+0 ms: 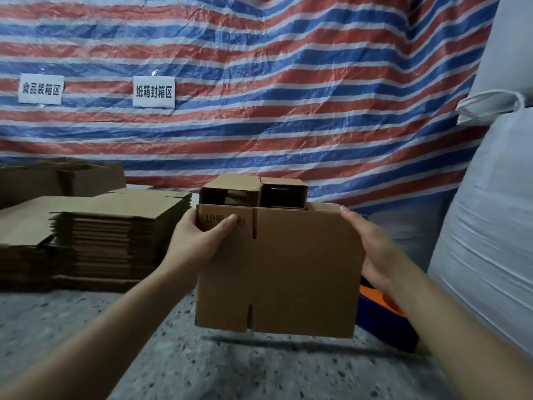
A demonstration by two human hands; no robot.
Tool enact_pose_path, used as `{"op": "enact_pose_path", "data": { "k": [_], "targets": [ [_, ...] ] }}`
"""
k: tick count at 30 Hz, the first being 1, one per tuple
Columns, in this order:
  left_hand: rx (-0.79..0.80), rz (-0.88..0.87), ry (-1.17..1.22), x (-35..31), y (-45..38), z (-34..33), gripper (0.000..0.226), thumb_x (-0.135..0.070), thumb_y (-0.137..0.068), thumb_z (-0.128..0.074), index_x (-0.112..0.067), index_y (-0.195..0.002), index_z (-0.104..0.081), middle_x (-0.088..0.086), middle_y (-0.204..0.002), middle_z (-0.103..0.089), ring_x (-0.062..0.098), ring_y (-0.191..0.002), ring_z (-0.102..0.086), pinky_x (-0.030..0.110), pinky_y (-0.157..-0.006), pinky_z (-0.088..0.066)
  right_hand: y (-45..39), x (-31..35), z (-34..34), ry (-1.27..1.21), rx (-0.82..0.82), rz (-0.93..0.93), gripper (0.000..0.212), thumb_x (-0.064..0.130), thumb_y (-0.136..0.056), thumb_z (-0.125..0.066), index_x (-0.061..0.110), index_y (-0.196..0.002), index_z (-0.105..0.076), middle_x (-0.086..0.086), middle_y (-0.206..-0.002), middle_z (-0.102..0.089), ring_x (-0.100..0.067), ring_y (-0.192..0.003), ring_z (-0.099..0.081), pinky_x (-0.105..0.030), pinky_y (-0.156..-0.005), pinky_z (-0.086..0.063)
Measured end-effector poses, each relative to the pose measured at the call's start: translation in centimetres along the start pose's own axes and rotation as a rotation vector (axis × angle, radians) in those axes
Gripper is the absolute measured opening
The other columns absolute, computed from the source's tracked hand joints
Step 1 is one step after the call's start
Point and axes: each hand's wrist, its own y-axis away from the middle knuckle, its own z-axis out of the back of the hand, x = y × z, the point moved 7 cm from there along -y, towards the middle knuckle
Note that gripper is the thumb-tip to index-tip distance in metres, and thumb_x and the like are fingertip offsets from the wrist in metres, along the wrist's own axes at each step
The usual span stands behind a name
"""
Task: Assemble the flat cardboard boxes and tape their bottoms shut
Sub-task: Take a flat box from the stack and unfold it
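You hold a flat brown cardboard box blank upright above the speckled grey floor, its lower edge clear of it. Your left hand grips the top left corner, thumb across the printed "10" so the rest of the mark is hidden. Your right hand lies with straight fingers along the right edge; its palm side is hidden behind the board. Two open brown cartons peek over the top, mostly hidden. A stack of flat brown blanks sits just left. An orange-and-blue object at right is largely covered and hard to identify.
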Motion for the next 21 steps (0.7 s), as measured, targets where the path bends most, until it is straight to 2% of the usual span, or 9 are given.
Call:
{"op": "enact_pose_path", "data": {
  "k": [5, 7, 9, 10, 12, 13, 15, 19, 21],
  "targets": [
    [-0.027, 0.063, -0.001, 2.4, 0.8, -0.1, 0.031, -0.049, -0.084, -0.069, -0.028, -0.105, -0.061, -0.002, -0.101, -0.069, 0.015, -0.095, -0.066, 0.028, -0.070, -0.051, 0.7, -2.5, 0.2, -0.010, 0.023, -0.047, 0.040, 0.050, -0.091, -0.059, 0.019, -0.112, -0.076, -0.011, -0.113, -0.075, -0.030, -0.112, -0.069, -0.049, -0.098, -0.049],
    [-0.029, 0.092, -0.002, 2.5, 0.7, -0.3, 0.029, -0.053, -0.086, -0.065, -0.030, -0.102, -0.060, -0.002, -0.100, -0.069, 0.014, -0.094, -0.065, 0.028, -0.068, -0.048, 0.6, -2.7, 0.4, -0.010, 0.076, -0.041, 0.043, 0.056, -0.094, -0.052, 0.026, -0.113, -0.076, -0.009, -0.120, -0.073, -0.027, -0.116, -0.067, -0.047, -0.099, -0.048],
    [-0.016, 0.145, -0.020, 2.5, 0.3, -0.5, 0.028, -0.056, -0.087, -0.062, -0.031, -0.099, -0.056, -0.002, -0.100, -0.067, 0.013, -0.093, -0.063, 0.026, -0.065, -0.044, 0.4, -2.9, 0.9, -0.092, 0.142, -0.070, 0.058, 0.068, -0.094, -0.043, 0.027, -0.122, -0.073, -0.011, -0.128, -0.069, -0.027, -0.120, -0.065, -0.046, -0.100, -0.050],
    [-0.001, 0.164, -0.027, 2.4, 0.2, -0.6, 0.029, -0.057, -0.087, -0.062, -0.031, -0.099, -0.056, -0.002, -0.100, -0.067, 0.013, -0.093, -0.062, 0.025, -0.065, -0.043, 0.4, -3.0, 1.2, -0.164, 0.152, -0.106, 0.069, 0.075, -0.090, -0.042, 0.024, -0.126, -0.071, -0.013, -0.127, -0.069, -0.028, -0.117, -0.067, -0.044, -0.098, -0.052],
    [0.030, 0.183, -0.024, 2.2, 0.0, -0.9, 0.037, -0.059, -0.086, -0.062, -0.028, -0.105, -0.059, -0.001, -0.101, -0.068, 0.014, -0.093, -0.063, 0.026, -0.065, -0.043, 0.2, -3.2, 1.6, -0.268, 0.163, -0.190, 0.082, 0.080, -0.083, -0.048, 0.014, -0.128, -0.069, -0.014, -0.108, -0.071, -0.025, -0.096, -0.069, -0.035, -0.084, -0.056],
    [0.037, 0.192, -0.016, 2.2, 0.0, -1.0, 0.042, -0.060, -0.085, -0.062, -0.025, -0.108, -0.061, 0.000, -0.101, -0.070, 0.016, -0.094, -0.064, 0.027, -0.065, -0.044, 0.0, -3.4, 1.7, -0.284, 0.174, -0.217, 0.082, 0.078, -0.082, -0.053, 0.011, -0.126, -0.070, -0.011, -0.102, -0.071, -0.022, -0.089, -0.068, -0.034, -0.078, -0.056],
    [0.019, 0.212, 0.012, 2.3, 0.1, -1.1, 0.046, -0.059, -0.084, -0.065, -0.023, -0.112, -0.061, 0.002, -0.101, -0.070, 0.019, -0.094, -0.066, 0.030, -0.066, -0.048, -0.3, -3.7, 1.5, -0.281, 0.205, -0.229, 0.072, 0.071, -0.080, -0.060, 0.013, -0.121, -0.074, -0.009, -0.099, -0.071, -0.021, -0.088, -0.067, -0.034, -0.075, -0.055],
    [-0.072, 0.203, 0.056, 2.6, 0.2, -1.2, 0.048, -0.055, -0.083, -0.069, -0.019, -0.113, -0.058, 0.006, -0.104, -0.068, 0.021, -0.095, -0.066, 0.041, -0.082, -0.055, -0.6, -3.9, 0.7, -0.301, 0.240, -0.240, 0.054, 0.055, -0.082, -0.065, 0.009, -0.108, -0.072, -0.010, -0.093, -0.066, -0.023, -0.085, -0.066, -0.038, -0.073, -0.057],
    [-0.114, 0.179, 0.088, 2.4, 0.3, -1.3, 0.049, -0.055, -0.082, -0.070, -0.021, -0.113, -0.053, 0.004, -0.103, -0.066, 0.017, -0.092, -0.064, 0.034, -0.072, -0.054, -0.5, -4.1, 0.3, -0.276, 0.247, -0.249, 0.044, 0.051, -0.080, -0.065, 0.010, -0.093, -0.068, -0.008, -0.085, -0.061, -0.021, -0.076, -0.063, -0.037, -0.069, -0.056]
  ]
}}
